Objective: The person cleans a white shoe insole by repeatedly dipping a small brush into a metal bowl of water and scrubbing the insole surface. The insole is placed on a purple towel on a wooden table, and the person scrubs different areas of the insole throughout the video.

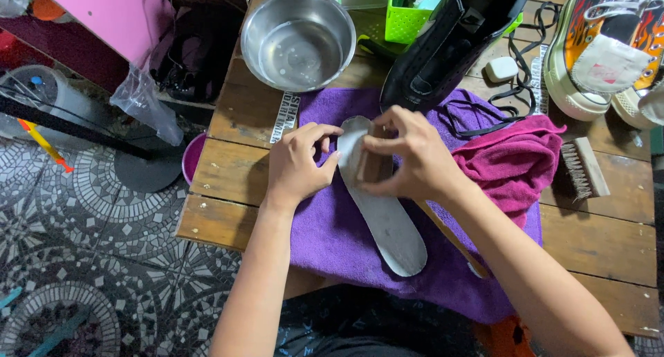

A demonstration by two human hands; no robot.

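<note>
While the left hand point(296, 165) pinches the grey insole point(384, 212) at its top end, the right hand point(408, 156) grips a brown brush point(373, 167) upon it, over the purple cloth point(339, 232) near the wooden table's point(221, 170) front edge.

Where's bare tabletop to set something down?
Bare planks: left of the purple towel, below the steel bowl; and the right front, below the brush. Crowded: back edge with black shoe, sneakers, laces; centre, where both hands work the insole.

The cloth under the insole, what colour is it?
Purple, plain, clearest in the head view.
</note>
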